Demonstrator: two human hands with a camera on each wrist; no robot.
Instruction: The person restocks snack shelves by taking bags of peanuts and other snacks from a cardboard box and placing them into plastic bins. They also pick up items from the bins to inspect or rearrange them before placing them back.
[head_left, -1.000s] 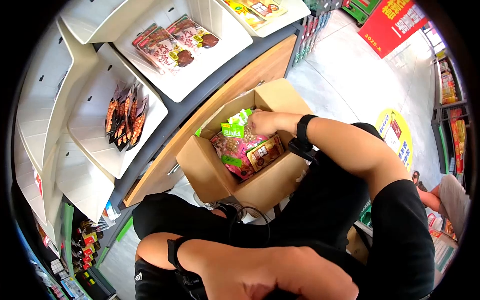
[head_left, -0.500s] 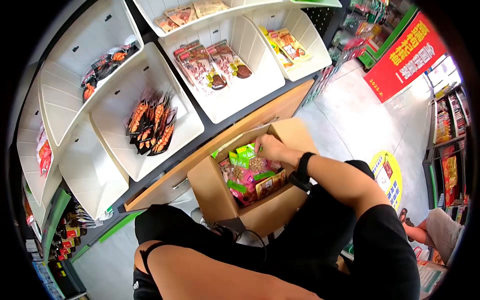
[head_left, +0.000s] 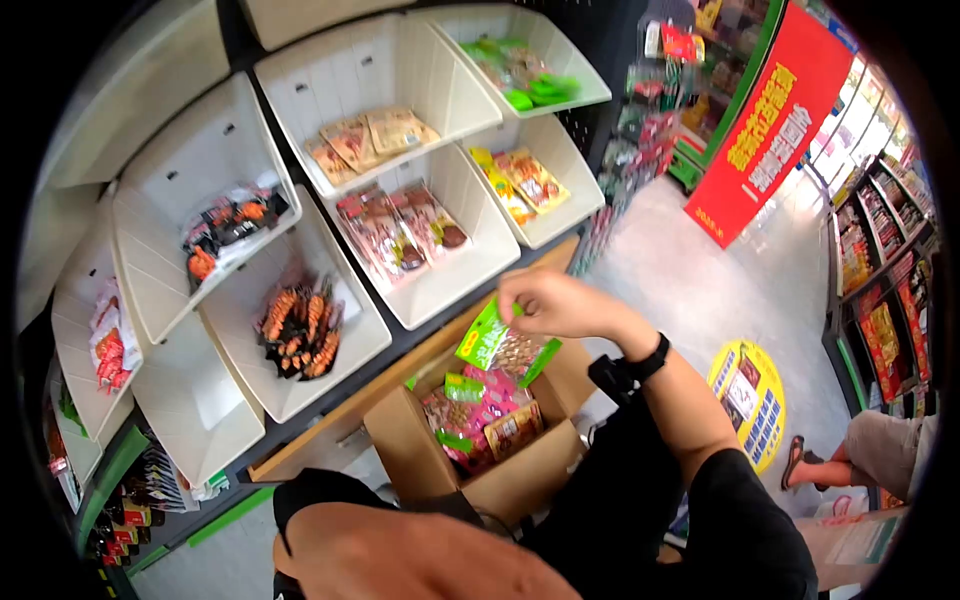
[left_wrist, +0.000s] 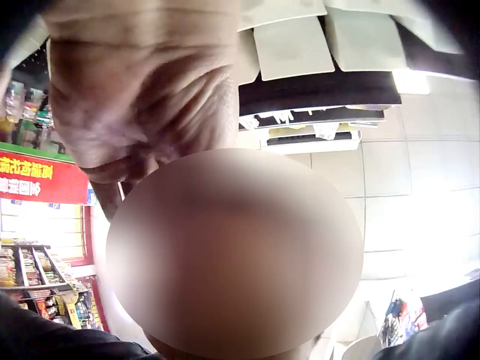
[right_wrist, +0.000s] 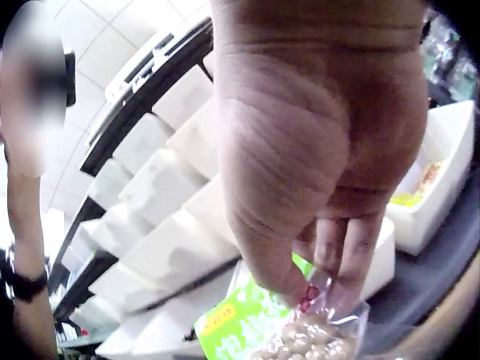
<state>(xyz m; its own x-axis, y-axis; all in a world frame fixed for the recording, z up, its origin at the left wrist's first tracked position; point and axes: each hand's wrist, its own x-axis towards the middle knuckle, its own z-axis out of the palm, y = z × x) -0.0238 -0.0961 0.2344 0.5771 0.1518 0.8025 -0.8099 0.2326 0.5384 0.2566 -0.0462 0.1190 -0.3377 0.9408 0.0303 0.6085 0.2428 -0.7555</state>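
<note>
My right hand (head_left: 555,302) pinches the top of a clear snack bag with a green header (head_left: 488,338), raised over the open cardboard box (head_left: 410,450). Round beige pieces, like nuts, show through the bag's clear part in the right wrist view, where thumb and fingers meet at its top edge (right_wrist: 247,319). Inside the box lie pink packs (head_left: 495,393), another green-labelled pack (head_left: 462,388) and a brown packet (head_left: 513,432). My left hand (head_left: 430,560) is raised close under the head camera; its palm (left_wrist: 142,97) shows in the left wrist view, the fingers mostly hidden behind a blurred patch.
Tiered white bins on the display hold black-and-orange packs (head_left: 300,335), brown-and-pink packs (head_left: 405,235), beige packs (head_left: 370,140) and yellow packs (head_left: 520,185). A wooden drawer front (head_left: 320,440) runs behind the box. A red sign (head_left: 760,130) and a seated person's leg (head_left: 850,460) are at the right.
My right hand has reached into the box, gripped the green-topped bag and lifted it above the rim. The head view has tilted up, showing more of the upper bins.
</note>
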